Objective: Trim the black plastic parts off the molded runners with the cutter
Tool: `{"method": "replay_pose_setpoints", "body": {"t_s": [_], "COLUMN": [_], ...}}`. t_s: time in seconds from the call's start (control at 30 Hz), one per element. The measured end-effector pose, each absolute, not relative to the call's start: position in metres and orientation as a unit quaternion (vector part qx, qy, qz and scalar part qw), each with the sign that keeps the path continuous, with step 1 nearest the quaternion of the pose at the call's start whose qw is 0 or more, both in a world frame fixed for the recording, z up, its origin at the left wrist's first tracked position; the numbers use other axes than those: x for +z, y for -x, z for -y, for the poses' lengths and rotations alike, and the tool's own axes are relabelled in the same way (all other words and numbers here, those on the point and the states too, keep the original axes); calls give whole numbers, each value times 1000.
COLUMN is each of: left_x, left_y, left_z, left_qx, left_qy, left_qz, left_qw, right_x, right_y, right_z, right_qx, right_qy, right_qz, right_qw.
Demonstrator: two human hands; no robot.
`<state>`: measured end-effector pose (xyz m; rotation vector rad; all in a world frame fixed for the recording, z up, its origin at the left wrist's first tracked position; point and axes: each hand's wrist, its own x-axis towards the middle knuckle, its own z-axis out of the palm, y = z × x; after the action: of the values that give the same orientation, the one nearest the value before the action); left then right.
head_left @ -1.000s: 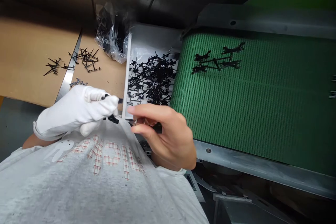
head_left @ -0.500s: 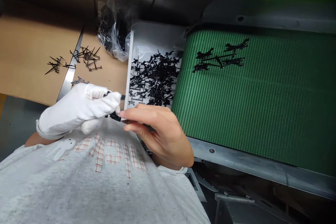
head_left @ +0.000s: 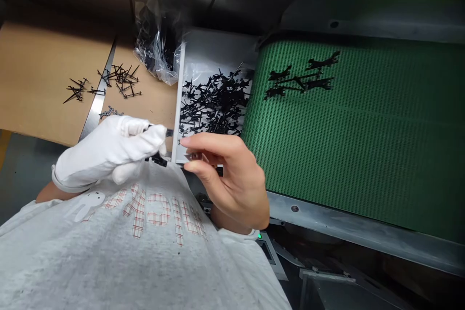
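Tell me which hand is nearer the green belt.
Right: the bare right hand is just beside the belt; the gloved left hand is farther off, past the tray.

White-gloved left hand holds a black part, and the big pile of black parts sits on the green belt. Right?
No: the big pile sits in the white tray, not on the green belt, as the head view shows. The white-gloved left hand does hold a black part.
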<state>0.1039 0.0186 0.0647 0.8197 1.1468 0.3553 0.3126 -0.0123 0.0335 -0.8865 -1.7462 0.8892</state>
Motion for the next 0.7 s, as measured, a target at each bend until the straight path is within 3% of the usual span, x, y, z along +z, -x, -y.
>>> {"method": "replay_pose_setpoints", "body": {"t_s": [0.23, 0.43, 0.7], "left_x": [67, 63, 61], "left_y": [-105, -114, -119], "left_z": [-20, -21, -20], "left_qx": [168, 246, 263], "left_qy": [-342, -389, -414], "left_qz": [-503, -493, -507], "left_qw": [776, 738, 709], "right_x": [30, 23, 20], "right_y": [-306, -289, -280], "right_z": [19, 17, 11], "right_qx": [397, 387, 363], "right_qy": [375, 386, 380], "right_qz": [701, 652, 645], "right_qw": [459, 525, 555]}}
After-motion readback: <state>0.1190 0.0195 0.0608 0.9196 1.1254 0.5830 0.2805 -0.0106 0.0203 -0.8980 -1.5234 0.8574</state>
